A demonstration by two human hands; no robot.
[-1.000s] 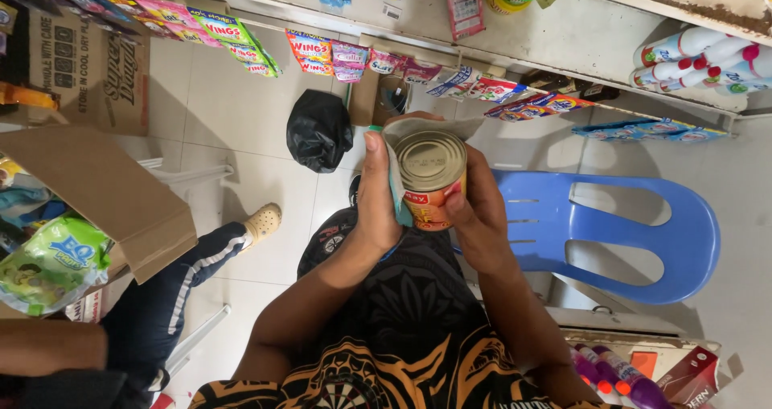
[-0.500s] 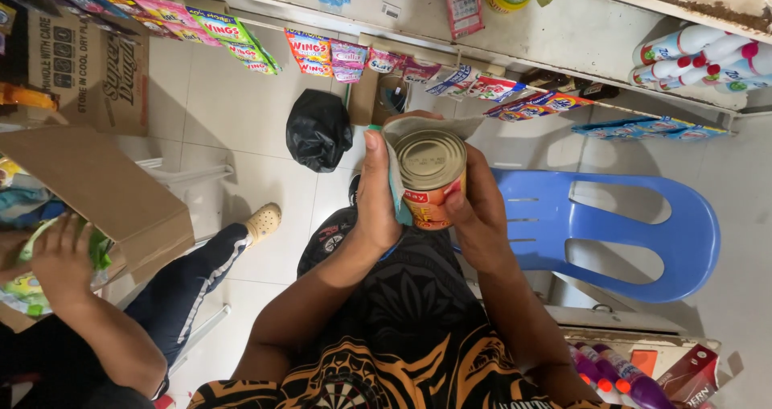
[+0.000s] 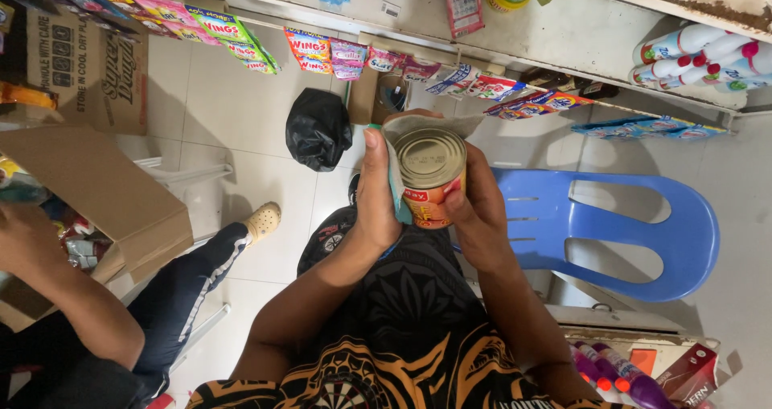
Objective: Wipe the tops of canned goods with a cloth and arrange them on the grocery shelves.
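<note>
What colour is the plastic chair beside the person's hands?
Blue. The chair shows plainly in the head view, just past the right hand holding the can.

We stand in a small grocery shop: hanging strips of colourful snack sachets (image 3: 217, 31) line the far shelf, white plastic bottles (image 3: 691, 55) stacked right, brown cardboard carton (image 3: 96, 184) open left.

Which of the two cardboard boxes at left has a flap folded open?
The near box, beside the other person's arm; its brown flap hangs open. The far box against the shelves shows only a printed side.
</note>
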